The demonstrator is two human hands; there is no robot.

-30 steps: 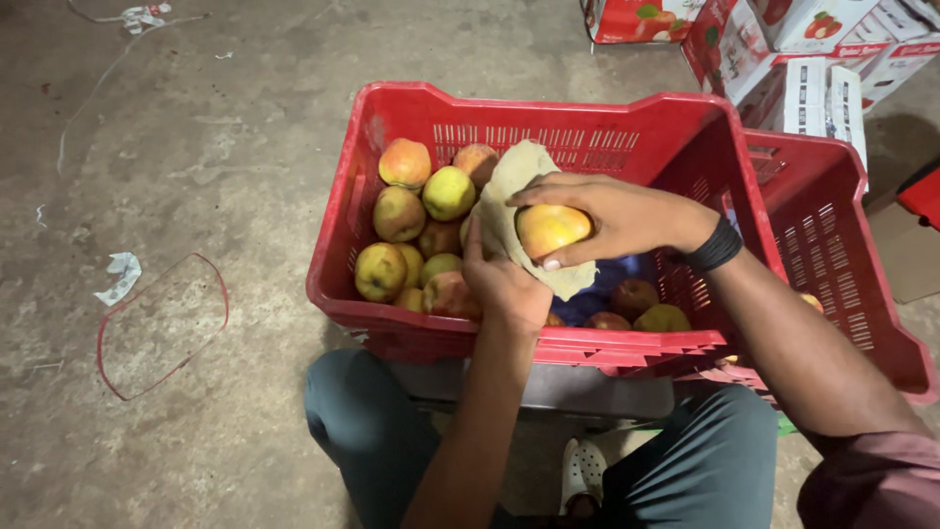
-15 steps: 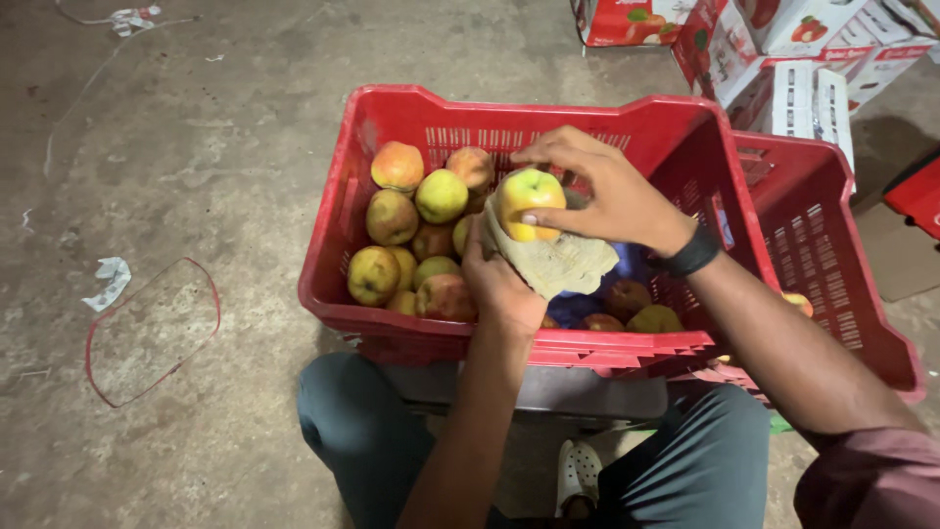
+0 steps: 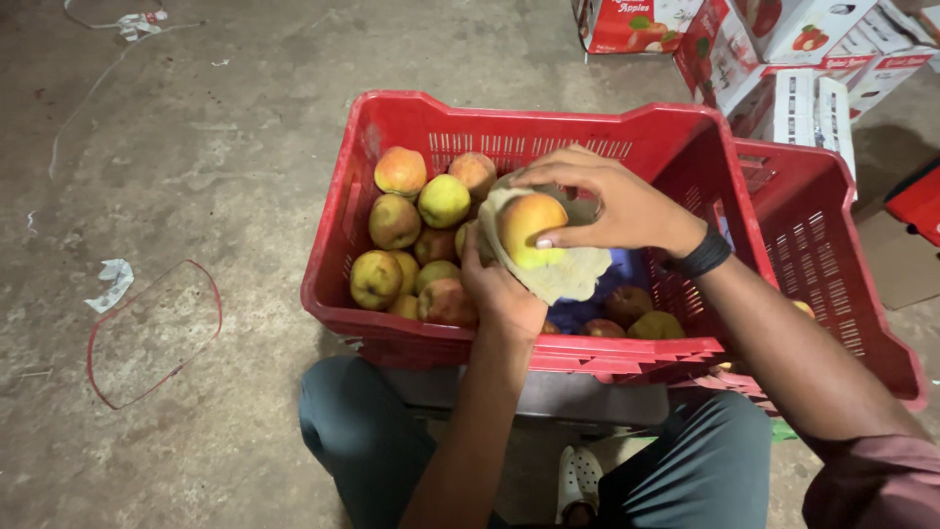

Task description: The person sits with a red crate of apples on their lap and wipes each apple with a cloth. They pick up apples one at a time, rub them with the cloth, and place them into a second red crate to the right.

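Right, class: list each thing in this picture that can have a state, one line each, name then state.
apple: lifted above the crate, cupped in the cloth
cloth: wrapped under the apple
left hand: gripping the cloth
right hand: gripping the apple
red crate: open, partly filled
cardboard boxes: stacked

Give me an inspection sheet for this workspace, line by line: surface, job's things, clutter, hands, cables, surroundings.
Surface: bare concrete floor, stained.
Job's things: apple cradled in a beige cloth over the red crate; more apples piled at its left side.
Clutter: paper scrap and a red wire loop on the floor.
Hands: left hand supports the cloth from below; right hand grips the apple from above, black wristband on it.
Cables: thin string on the floor.
Surroundings: second red crate, cardboard fruit boxes.
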